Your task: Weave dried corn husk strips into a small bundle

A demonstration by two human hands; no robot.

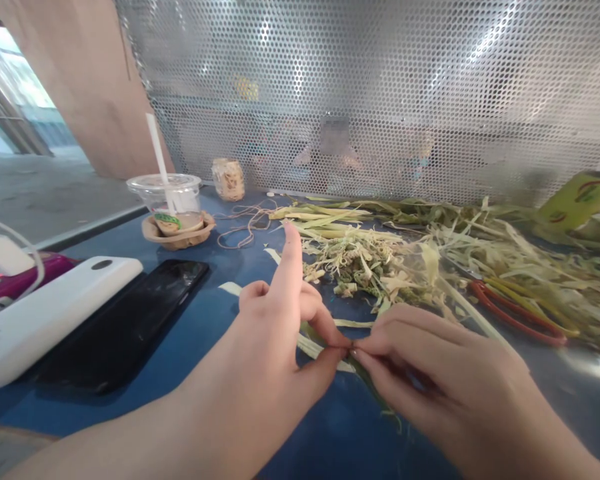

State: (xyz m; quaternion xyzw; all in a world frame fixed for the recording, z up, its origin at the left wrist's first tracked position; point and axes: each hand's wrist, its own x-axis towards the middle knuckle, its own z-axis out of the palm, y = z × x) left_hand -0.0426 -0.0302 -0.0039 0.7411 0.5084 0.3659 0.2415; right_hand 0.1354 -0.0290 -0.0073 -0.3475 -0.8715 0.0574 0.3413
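My left hand (275, 313) pinches with thumb and fingers, its index finger pointing up. Its fingertips meet those of my right hand (430, 367), which is also in a pinch. Between and below them runs a narrow green leaf strip (373, 387), with a thin curled end hanging under my right hand. What lies right at the fingertips is mostly hidden. Pale leaf strips (310, 347) show behind my left fingers. Just beyond the hands is a pile of shredded, curly plant scraps (360, 260), with longer yellow-green leaves (325, 217) behind it.
A plastic cup (185, 197) with a straw stands in a cardboard holder at the left, near a jar (229, 179) and loose string (247, 223). A black phone (130, 327) and white power bank (60, 313) lie nearby. Red loops (515, 313) and dry leaves (530, 260) are right; perforated metal (380, 87) stands behind.
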